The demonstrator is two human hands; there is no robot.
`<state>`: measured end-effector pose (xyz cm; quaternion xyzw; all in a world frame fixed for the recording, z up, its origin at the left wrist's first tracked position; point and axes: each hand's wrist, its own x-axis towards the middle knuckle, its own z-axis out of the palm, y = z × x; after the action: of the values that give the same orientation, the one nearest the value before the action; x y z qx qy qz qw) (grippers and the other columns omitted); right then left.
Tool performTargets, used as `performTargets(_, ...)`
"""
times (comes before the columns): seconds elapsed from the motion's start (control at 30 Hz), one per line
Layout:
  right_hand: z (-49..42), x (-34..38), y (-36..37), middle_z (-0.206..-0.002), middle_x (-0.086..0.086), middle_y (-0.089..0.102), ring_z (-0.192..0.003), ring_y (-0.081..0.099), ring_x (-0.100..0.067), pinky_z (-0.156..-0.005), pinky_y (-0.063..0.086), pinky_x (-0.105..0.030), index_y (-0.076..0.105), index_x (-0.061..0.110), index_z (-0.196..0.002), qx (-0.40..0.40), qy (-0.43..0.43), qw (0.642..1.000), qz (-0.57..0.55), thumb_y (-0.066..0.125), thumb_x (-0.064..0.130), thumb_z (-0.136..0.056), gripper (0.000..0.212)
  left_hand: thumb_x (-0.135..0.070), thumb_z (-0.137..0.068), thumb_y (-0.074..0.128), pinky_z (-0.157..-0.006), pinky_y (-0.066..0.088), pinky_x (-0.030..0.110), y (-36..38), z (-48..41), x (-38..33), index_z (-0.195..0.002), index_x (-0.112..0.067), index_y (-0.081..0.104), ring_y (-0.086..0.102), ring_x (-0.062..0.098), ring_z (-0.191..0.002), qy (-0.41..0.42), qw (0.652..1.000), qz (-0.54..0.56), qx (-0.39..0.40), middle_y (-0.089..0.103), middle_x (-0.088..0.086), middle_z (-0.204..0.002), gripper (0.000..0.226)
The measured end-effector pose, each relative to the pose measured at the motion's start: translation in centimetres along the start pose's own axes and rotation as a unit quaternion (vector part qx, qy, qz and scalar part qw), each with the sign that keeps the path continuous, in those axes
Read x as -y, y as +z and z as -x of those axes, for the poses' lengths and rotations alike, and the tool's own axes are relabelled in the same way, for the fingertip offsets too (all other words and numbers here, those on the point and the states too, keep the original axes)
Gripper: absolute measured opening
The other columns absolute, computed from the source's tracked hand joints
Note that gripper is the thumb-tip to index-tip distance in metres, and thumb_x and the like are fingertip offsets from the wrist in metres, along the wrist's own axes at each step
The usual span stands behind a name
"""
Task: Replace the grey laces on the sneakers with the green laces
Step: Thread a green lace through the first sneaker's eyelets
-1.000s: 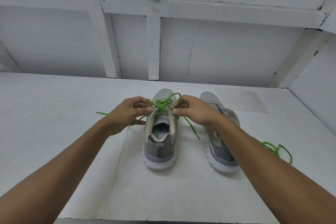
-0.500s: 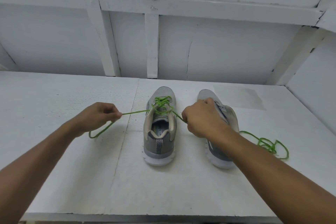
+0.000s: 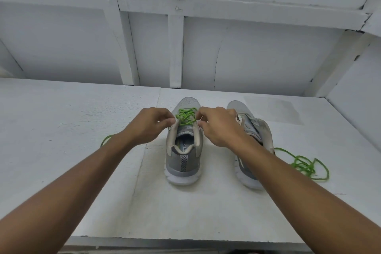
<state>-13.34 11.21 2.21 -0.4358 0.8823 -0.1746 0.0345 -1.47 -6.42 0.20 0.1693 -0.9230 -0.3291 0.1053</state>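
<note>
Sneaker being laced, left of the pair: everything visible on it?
The grey mesh sneaker with white sole stands upright on the white table, heel toward camera, toe away. Beige collar lining, striped heel tab, printed insole. A green lace criss-crosses its eyelets, not yet tied. The left hand and right hand pinch the lace at either side of the throat.

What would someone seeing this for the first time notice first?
The bright green lace criss-crossing the middle sneaker, with the left hand and right hand pinching it on either side. Next, a loose green lace tangled on the white table beside the other sneaker.
</note>
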Motion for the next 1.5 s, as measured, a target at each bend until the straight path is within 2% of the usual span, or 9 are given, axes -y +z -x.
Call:
performTargets(0.13, 0.5, -1.0, 0.7, -0.078, 0.004, 0.064, -0.09, 0.05, -0.023, -0.077, 0.021, -0.036, 0.059, 0.023, -0.09, -0.041, -0.009, 0.998, 0.055, 0.047, 0.01, -0.092, 0.017, -0.027, -0.096, 0.057, -0.075, 0.047, 0.027, -0.2, -0.2, 0.9, -0.088, -0.026, 0.063, 0.061, 0.014, -0.088, 0.002, 1.0, -0.006, 0.019, 0.067, -0.007, -0.09, 0.01)
performTargets(0.33, 1.3, -1.1, 0.6, -0.083, 0.002, 0.063, -0.089, 0.038, -0.025, -0.079, 0.024, -0.04, 0.045, 0.025, -0.081, 0.003, -0.011, 0.98, 0.196, 0.044, -0.001, -0.074, 0.027, -0.026, -0.098, 0.055, -0.074, 0.044, 0.023, -1.1, 0.2, 2.5, -0.083, -0.029, 0.06, 0.059, 0.014, -0.087, 0.001, 0.999, -0.01, 0.045, 0.066, -0.009, -0.088, 0.016)
performTargets(0.47, 1.0, -0.8, 0.4, -0.092, 0.001, 0.064, -0.099, 0.046, -0.027, -0.081, 0.026, -0.042, 0.055, 0.025, -0.095, 0.007, -0.007, 0.978, 0.206, 0.045, 0.006, -0.084, 0.024, -0.032, -0.094, 0.06, -0.081, 0.05, 0.031, -1.0, 0.1, 2.4, -0.091, -0.026, 0.063, 0.061, 0.01, -0.092, 0.015, 1.0, 0.003, 0.019, 0.067, -0.009, -0.094, 0.007)
performTargets(0.6, 1.2, -0.6, 0.0, -0.108, 0.001, 0.06, -0.105, 0.05, -0.025, -0.088, 0.028, -0.042, 0.055, 0.022, -0.116, -0.064, -0.042, 0.991, 0.112, 0.043, 0.016, -0.093, 0.027, -0.038, -0.086, 0.069, -0.088, 0.045, 0.03, -0.7, 0.7, 1.0, -0.094, -0.031, 0.061, 0.053, 0.01, -0.107, 0.121, 0.99, -0.019, -0.065, 0.059, -0.006, -0.115, 0.012)
performTargets(0.73, 1.4, 0.1, 0.9, -0.092, 0.001, 0.055, -0.086, 0.055, -0.022, -0.075, 0.044, -0.038, 0.063, 0.015, -0.097, -0.125, -0.1, 0.986, -0.046, 0.053, 0.021, -0.093, 0.012, -0.046, -0.077, 0.075, -0.095, 0.041, 0.045, 0.4, 0.4, -0.6, -0.086, -0.026, 0.073, 0.048, 0.026, -0.121, 0.234, 0.953, -0.188, -0.046, 0.057, 0.002, -0.128, 0.022)
performTargets(0.87, 1.6, -0.2, 1.9, -0.088, 0.004, 0.055, -0.083, 0.057, -0.017, -0.072, 0.049, -0.039, 0.069, 0.018, -0.094, -0.114, -0.084, 0.986, -0.088, 0.058, 0.022, -0.091, 0.012, -0.055, -0.065, 0.077, -0.095, 0.032, 0.048, 1.3, -0.6, -1.2, -0.083, -0.028, 0.076, 0.046, 0.029, -0.125, 0.226, 0.916, -0.326, -0.047, 0.059, 0.002, -0.128, 0.033)
performTargets(1.07, 1.9, -0.2, 2.1, -0.09, -0.005, 0.058, -0.082, 0.058, -0.02, -0.074, 0.048, -0.035, 0.074, 0.008, -0.097, -0.12, -0.125, 0.982, -0.079, 0.06, 0.013, -0.091, 0.015, -0.032, -0.068, 0.073, -0.083, 0.031, 0.042, 2.6, -0.3, -1.1, -0.068, -0.018, 0.073, 0.054, 0.028, -0.111, 0.249, 0.897, -0.35, -0.104, 0.066, 0.004, -0.117, 0.014)
performTargets(1.3, 1.7, 0.7, 2.3, -0.107, -0.005, 0.054, -0.096, 0.058, -0.025, -0.082, 0.048, -0.038, 0.065, 0.01, -0.11, -0.073, -0.087, 0.993, -0.006, 0.069, 0.028, -0.086, 0.031, -0.023, -0.085, 0.051, -0.063, 0.044, 0.036, 3.5, -0.4, 0.2, -0.078, -0.007, 0.07, 0.062, 0.026, -0.072, 0.307, 0.902, -0.251, -0.171, 0.069, 0.006, -0.099, 0.026)
performTargets(1.5, 1.4, 1.7, 2.8, -0.11, -0.008, 0.052, -0.089, 0.059, -0.031, -0.068, 0.044, -0.038, 0.054, 0.009, -0.11, -0.09, -0.068, 0.991, 0.069, 0.056, 0.027, -0.093, 0.024, -0.022, -0.09, 0.045, -0.046, 0.045, 0.034, 3.7, 0.0, -0.4, -0.083, -0.002, 0.063, 0.054, 0.027, -0.054, 0.289, 0.915, -0.211, -0.185, 0.065, 0.011, -0.096, 0.028)
